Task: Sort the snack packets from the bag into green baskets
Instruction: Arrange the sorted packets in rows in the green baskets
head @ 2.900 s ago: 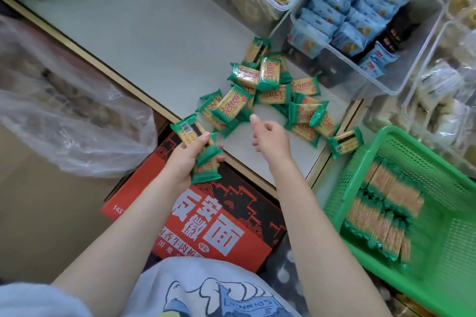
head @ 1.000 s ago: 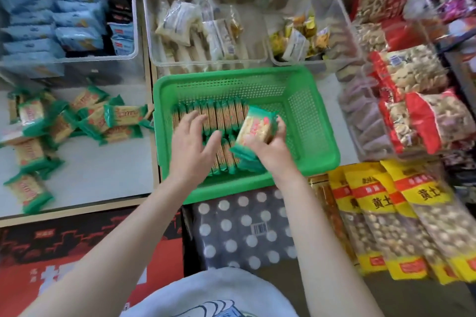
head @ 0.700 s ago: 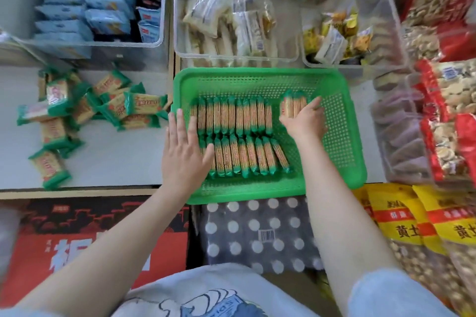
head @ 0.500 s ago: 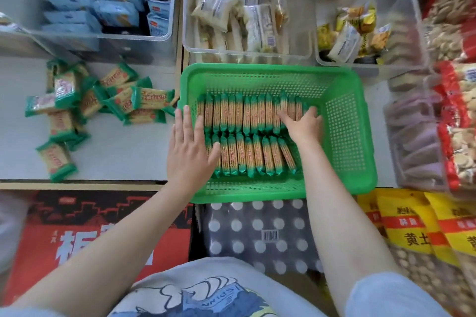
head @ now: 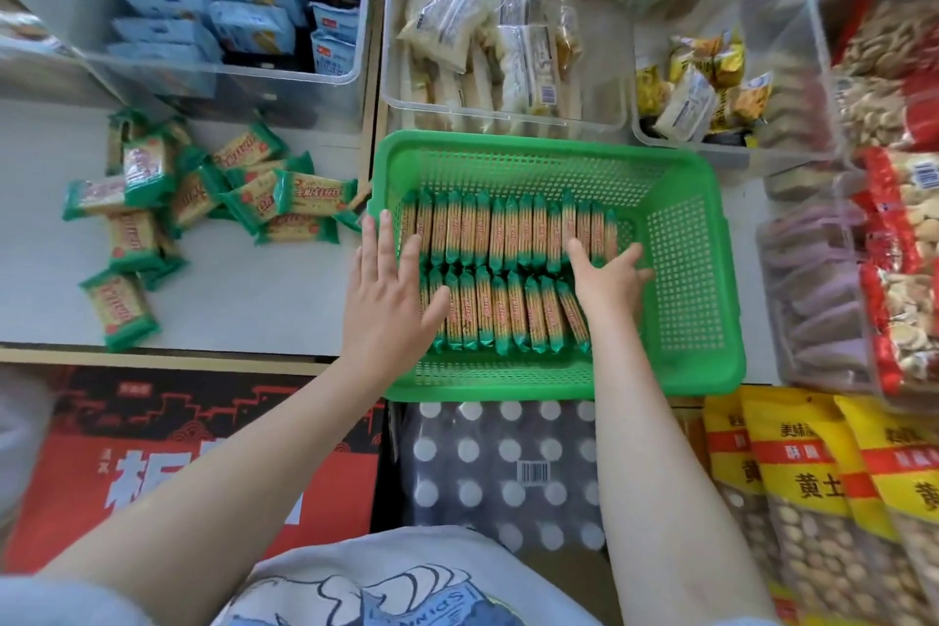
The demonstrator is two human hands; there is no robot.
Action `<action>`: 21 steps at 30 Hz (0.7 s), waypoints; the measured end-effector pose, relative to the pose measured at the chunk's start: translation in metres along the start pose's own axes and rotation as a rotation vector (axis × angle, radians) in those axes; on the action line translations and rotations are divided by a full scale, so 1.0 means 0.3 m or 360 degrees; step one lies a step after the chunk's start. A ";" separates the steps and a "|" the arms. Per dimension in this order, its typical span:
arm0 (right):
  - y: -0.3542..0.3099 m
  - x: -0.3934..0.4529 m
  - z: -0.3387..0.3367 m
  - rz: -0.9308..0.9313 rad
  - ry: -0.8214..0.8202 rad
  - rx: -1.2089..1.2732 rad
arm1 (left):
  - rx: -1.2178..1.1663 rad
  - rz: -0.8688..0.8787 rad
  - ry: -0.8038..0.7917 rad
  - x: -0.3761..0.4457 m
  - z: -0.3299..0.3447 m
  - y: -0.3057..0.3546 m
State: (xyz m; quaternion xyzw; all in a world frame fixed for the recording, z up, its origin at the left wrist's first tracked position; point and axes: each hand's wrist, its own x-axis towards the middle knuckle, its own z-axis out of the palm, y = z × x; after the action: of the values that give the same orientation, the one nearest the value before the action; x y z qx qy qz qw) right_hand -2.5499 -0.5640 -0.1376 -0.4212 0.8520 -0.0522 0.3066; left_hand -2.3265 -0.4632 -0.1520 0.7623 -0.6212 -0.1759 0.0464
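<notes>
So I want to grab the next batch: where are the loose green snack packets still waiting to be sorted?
In the head view, the loose packets lie heaped on the white shelf, left of the green basket and below the clear bin of blue packets.

Pale shelf top point(head: 228, 300) with wooden edge point(head: 152, 361)

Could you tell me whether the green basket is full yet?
Not full: two packet rows fill the green basket's left part; its right side is bare mesh.

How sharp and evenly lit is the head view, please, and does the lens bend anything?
Head view: bright, soft daylight, faint shadows; green basket and both hands (left hand, right hand) are fairly sharp; clear bins at top look hazy with pale glare; wide-angle lens bows the shelf edge and stretches the corners.
</notes>
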 end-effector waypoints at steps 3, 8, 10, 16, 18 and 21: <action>-0.049 -0.131 0.021 -0.0318 0.0175 0.0140 | -0.0538 0.0077 0.0019 -0.016 -0.042 -0.038; -0.223 -0.438 0.165 -0.1070 0.0028 0.0180 | -0.0639 -0.0219 0.0066 -0.135 -0.035 -0.324; -0.291 -0.542 0.249 -0.1299 -0.0098 0.0173 | -0.0458 -0.0493 -0.0051 -0.198 0.001 -0.480; -0.499 -0.613 0.507 -0.1637 -0.0356 -0.0186 | -0.0186 -0.0564 -0.0276 -0.282 0.067 -0.755; -0.565 -0.570 0.562 -0.1540 -0.0324 -0.0394 | -0.0162 -0.0511 -0.0301 -0.277 0.079 -0.785; -0.642 -0.465 0.628 -0.1394 -0.0238 -0.0739 | -0.0187 -0.0489 -0.0338 -0.271 0.087 -0.803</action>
State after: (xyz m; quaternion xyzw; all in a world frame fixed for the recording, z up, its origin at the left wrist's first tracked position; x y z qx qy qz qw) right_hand -2.2473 -0.5507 -0.1559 -0.7991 0.5599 0.0453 0.2144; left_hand -2.1243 -0.3272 -0.2290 0.8212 -0.4877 -0.2963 -0.0022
